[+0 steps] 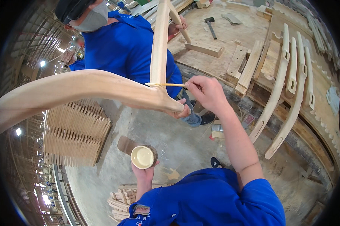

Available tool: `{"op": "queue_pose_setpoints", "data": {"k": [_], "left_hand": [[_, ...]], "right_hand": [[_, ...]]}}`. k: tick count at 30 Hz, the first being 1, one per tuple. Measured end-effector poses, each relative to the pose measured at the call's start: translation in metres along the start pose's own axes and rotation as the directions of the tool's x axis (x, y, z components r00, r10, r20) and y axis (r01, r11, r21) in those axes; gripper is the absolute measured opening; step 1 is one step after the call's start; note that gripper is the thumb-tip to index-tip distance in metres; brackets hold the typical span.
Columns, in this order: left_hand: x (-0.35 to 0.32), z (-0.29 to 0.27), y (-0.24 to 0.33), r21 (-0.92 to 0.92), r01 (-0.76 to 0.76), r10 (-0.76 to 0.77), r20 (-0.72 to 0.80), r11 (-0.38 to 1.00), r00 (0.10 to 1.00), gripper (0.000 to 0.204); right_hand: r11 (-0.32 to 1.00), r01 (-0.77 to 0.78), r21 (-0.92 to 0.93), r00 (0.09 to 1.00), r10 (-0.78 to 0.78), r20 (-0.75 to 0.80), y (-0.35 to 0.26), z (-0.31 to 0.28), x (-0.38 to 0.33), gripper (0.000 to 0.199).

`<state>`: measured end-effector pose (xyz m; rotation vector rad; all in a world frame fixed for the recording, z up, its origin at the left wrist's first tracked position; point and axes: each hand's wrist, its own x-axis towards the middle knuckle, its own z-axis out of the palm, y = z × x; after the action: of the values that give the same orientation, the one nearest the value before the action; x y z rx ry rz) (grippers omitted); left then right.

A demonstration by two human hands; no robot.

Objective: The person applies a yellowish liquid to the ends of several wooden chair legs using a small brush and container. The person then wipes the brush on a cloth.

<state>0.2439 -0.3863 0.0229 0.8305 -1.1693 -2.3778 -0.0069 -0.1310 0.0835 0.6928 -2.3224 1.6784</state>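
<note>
My right hand (207, 93) pinches a thin yellow stick (171, 85) that points left. Its pale tip meets the joint of a wooden furniture frame (94, 86), where a curved, smooth piece joins an upright post (160, 41). Whether the tip carries bristles is too small to tell. Lower down, my left hand (144, 175) holds up a round cup (154, 153) with a cream-coloured, glue-like liquid (142, 157) inside. A co-worker (121, 45) in blue steadies the frame, one hand (185, 109) under the joint and another (179, 24) at the post's far side.
On the workbench (249, 19) at the right lie a hammer (210, 28), wooden blocks (204, 49) and several curved slotted pieces (279, 86). A stack of wooden parts (75, 132) stands on the left floor, and more wood pieces (121, 201) lie near my left forearm.
</note>
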Motion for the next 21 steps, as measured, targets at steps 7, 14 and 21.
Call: {"op": "queue_pose_setpoints", "data": {"k": [7,14,21], "left_hand": [[0.002,0.001,-0.002,0.028,0.034,-0.036,0.062,0.999,0.997,0.051],[0.002,0.008,-0.006,-0.007,0.044,-0.043,0.107,0.999,0.993,0.050],[0.000,0.013,-0.006,-0.007,0.035,-0.034,0.093,0.999,0.995,0.050]], "right_hand": [[0.913,0.210,-0.350,0.972,-0.235,-0.031,-0.011,-0.024,0.022,0.018],[0.880,0.224,-0.419,0.972,-0.236,0.024,-0.019,-0.030,0.025,0.018],[0.872,0.223,-0.436,0.971,-0.239,0.020,-0.020,-0.027,0.027,0.018]]}}
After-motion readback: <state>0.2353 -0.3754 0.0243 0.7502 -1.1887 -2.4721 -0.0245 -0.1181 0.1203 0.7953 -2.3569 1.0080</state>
